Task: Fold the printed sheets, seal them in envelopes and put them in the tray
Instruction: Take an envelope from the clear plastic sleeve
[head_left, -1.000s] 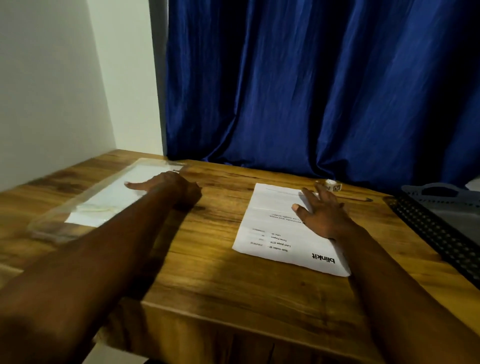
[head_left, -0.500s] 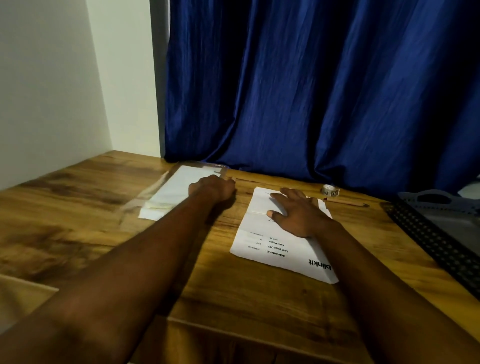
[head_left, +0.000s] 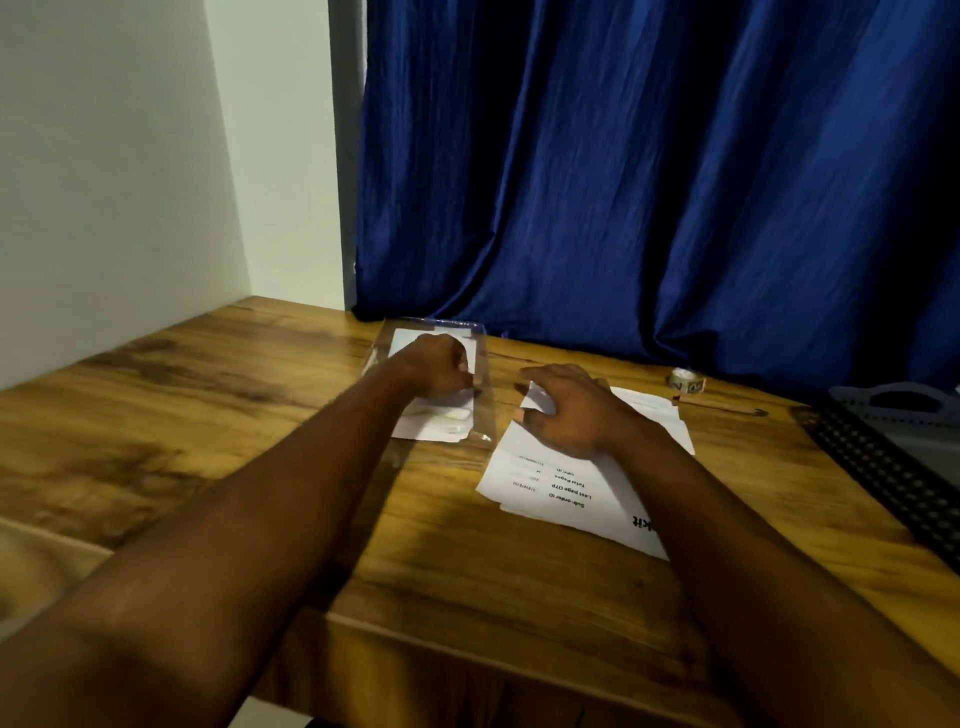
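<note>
Envelope pack (head_left: 436, 431) now dragged beside printed sheets (head_left: 561, 488); left hand (head_left: 441, 371) grips pack, right hand (head_left: 566, 415) pinches sheets' 11 o'clock corner. Tray (head_left: 883, 457) at 3 o'clock. Match edges squarely before creasing.

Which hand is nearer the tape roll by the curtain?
Right. The right hand is on the printed sheet, just left of the tape roll; the left hand is farther left, on the envelope packet.

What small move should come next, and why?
Probably fold the top sheet toward you: the right hand pinches its far edge, it lies unfolded, and the left hand holds the envelope packet beside it.
</note>
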